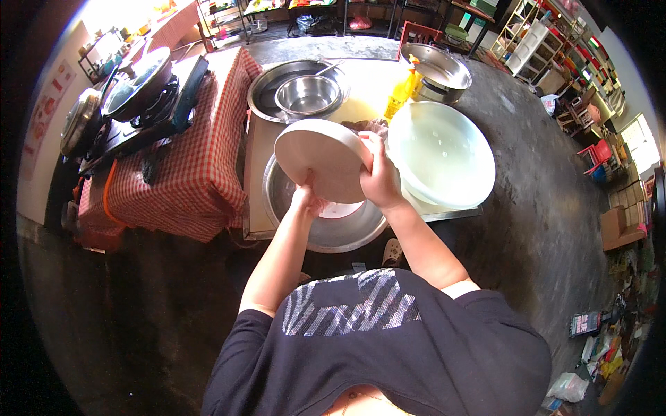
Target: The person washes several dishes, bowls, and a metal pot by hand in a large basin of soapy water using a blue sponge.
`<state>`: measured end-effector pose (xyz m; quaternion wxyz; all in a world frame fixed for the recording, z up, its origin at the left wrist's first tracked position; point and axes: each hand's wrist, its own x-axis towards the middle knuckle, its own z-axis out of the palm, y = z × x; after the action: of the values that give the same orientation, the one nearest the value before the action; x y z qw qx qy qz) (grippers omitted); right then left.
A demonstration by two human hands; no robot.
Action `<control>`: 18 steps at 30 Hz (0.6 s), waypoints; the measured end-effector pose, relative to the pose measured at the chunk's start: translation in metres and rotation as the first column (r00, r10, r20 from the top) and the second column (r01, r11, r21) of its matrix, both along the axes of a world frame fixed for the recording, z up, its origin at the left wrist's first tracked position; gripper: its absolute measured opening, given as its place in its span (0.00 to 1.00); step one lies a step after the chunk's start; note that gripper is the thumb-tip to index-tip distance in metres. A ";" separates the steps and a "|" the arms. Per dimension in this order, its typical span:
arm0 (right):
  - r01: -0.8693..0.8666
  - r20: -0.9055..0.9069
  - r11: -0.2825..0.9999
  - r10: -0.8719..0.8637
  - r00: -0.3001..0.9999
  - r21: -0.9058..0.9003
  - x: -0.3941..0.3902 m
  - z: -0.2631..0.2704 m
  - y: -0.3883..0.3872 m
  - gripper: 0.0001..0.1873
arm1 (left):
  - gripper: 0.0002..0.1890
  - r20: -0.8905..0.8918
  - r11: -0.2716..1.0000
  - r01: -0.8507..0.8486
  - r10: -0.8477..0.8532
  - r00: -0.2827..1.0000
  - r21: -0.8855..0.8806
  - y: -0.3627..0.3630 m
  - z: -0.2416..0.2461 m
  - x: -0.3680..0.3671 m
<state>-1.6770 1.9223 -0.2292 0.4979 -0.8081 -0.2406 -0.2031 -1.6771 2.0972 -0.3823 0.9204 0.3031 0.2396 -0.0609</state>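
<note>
A round, pale board or plate (325, 161) is held tilted between my hands, above a wide metal basin (348, 236). My left hand (308, 200) grips its lower left part, with the thumb on the near face. At its right rim, my right hand (379, 171) has its fingers over the edge. Part of a pale round item (341, 209) shows inside the basin; the rest is hidden. Right of my right hand is a large translucent plastic basin (445, 156). Behind the held piece lies a crumpled dark cloth (377, 126), and a yellow bottle (401, 91) stands behind that.
A steel bowl (308, 96) sits in a broad metal basin (260, 99) at the back left of the table. A large steel pot (445, 78) is at the back right. To the left, a table with a red checkered cloth (197, 177) bears a stove (135, 138) and pans.
</note>
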 end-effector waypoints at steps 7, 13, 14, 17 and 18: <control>-0.028 0.110 0.995 0.038 0.993 -0.091 -0.010 0.036 -0.011 0.19 | 0.45 0.018 0.974 0.185 -0.189 0.982 0.130 0.004 0.051 0.003; -0.128 0.205 0.989 0.142 0.968 -0.080 -0.003 0.032 -0.019 0.17 | 0.42 0.149 0.962 0.131 -0.170 0.974 0.240 0.016 0.067 0.006; -0.107 0.190 0.990 0.122 0.974 -0.090 -0.006 0.028 -0.018 0.17 | 0.44 0.116 0.964 0.102 -0.133 0.984 0.246 0.016 0.064 0.003; -0.104 0.213 0.993 0.112 0.971 -0.047 0.003 0.020 -0.023 0.17 | 0.45 0.069 0.961 0.081 -0.103 0.992 0.264 0.006 0.070 -0.002; -0.132 0.225 0.991 0.128 0.966 0.004 0.000 0.018 -0.026 0.17 | 0.45 0.066 0.951 0.084 -0.108 0.992 0.299 0.001 0.079 -0.010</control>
<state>-1.6769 1.8967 -0.2109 0.4876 -0.7576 -0.3458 -0.2624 -1.6875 2.0987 -0.3035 0.8697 0.4507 0.1932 -0.0567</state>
